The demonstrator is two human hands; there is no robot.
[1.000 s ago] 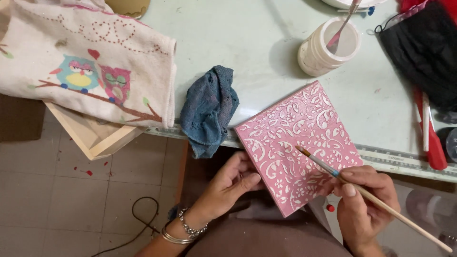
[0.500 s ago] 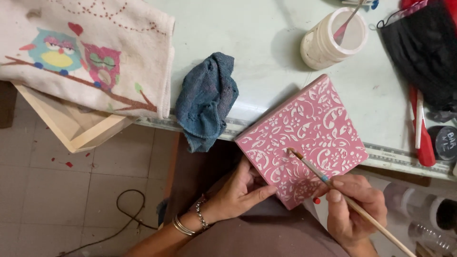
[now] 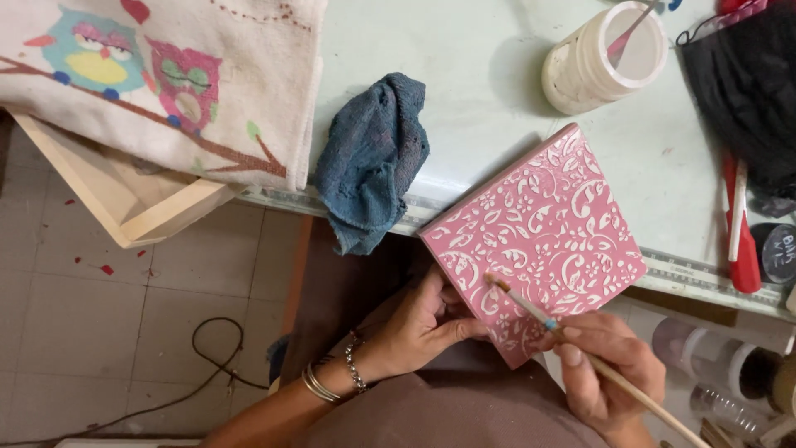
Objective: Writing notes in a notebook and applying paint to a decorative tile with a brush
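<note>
The square tile (image 3: 537, 241) is pink, covered with a white swirl of leaves, flowers and scrolls. The paintbrush (image 3: 580, 353) has a pale wooden handle, a light blue band and a whitish tip. The crumpled rag (image 3: 371, 159) is dusty blue with faint reddish smudges. The cloth (image 3: 157, 79) is cream, printed with two owls, one turquoise and yellow, one pink and green, on a brown branch. The jar (image 3: 601, 58) is off-white. The table (image 3: 464, 50) is pale mint green. The wooden frame (image 3: 124, 207) is light, unpainted.

Black round label (image 3: 778, 249) at table's right edge
</note>
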